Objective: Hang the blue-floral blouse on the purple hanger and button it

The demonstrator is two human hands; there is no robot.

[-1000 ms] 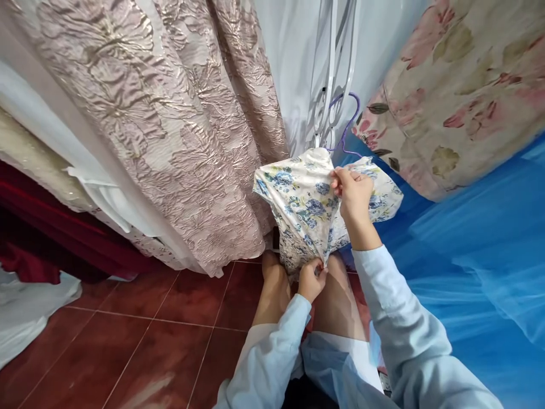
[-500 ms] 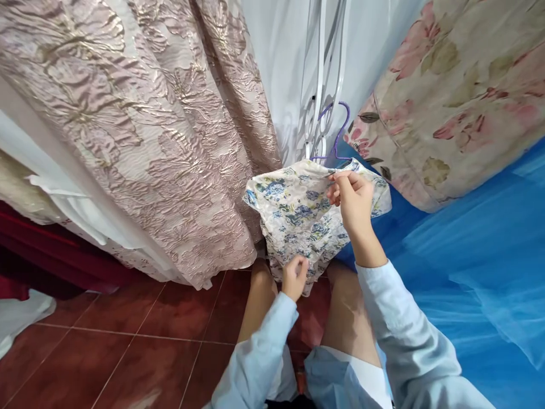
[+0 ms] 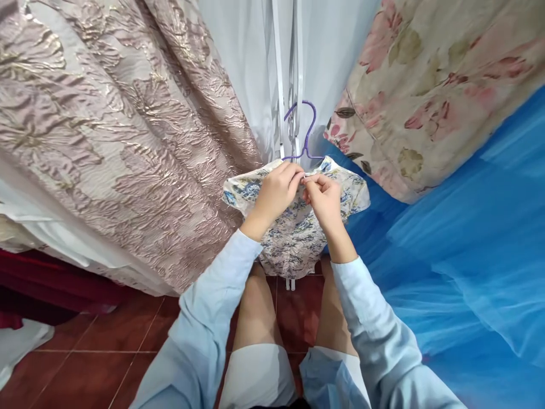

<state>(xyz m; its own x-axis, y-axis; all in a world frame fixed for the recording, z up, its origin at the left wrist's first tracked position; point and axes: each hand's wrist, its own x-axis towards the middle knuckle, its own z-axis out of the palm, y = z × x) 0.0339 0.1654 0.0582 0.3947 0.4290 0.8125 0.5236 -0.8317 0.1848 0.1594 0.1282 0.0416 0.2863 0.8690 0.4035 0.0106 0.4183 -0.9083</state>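
Observation:
A small white blouse [image 3: 293, 238] with blue flowers hangs on a purple hanger [image 3: 311, 128], its short sleeves spread to both sides. At the neckline, my left hand [image 3: 277, 190] pinches the blouse's edge between thumb and fingers. Right beside it, my right hand [image 3: 323, 196] pinches the same edge, and the fingertips of both hands nearly meet. What exactly lies between the fingertips is too small to make out. The hanger's hook rests by white metal rods [image 3: 289, 85] behind the blouse.
A pink-and-gold brocade cloth [image 3: 140, 147] hangs to the left. On the right hang a floral cloth [image 3: 430, 102] and blue tulle [image 3: 460, 261]. Dark red fabric [image 3: 51, 284] lies low at the far left, over the red tiled floor [image 3: 102, 358].
My left hand has risen from the blouse's lower part to its neckline, meeting my right hand there. The view has shifted, so the blouse and hanger appear further left.

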